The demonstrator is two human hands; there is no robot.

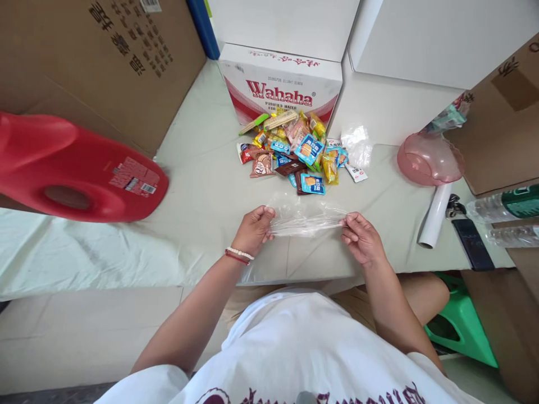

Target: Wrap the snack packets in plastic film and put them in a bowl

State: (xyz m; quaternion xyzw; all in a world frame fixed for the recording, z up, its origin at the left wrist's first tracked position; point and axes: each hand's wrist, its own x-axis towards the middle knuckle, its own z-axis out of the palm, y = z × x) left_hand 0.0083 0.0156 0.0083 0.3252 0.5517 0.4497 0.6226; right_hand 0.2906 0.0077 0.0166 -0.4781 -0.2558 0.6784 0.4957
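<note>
A clear plastic bag (307, 219) is stretched flat between my two hands, low over the cloth-covered table. My left hand (256, 227), with two bracelets at the wrist, pinches its left end. At the right end, my right hand (360, 234) grips the plastic between thumb and fingers. Just beyond the bag lies a pile of small wrapped snacks (309, 150) in blue, yellow, brown and pink packets. Another crumpled clear bag (357, 146) rests at the right side of the pile.
Behind the snacks stands a Wahaha carton (282, 84). A large red jug (84, 174) lies at the left. On the right are a pink bowl (429, 160), a white roll (435, 216), a phone (472, 244) and plastic bottles (520, 203). A green stool (467, 325) is below.
</note>
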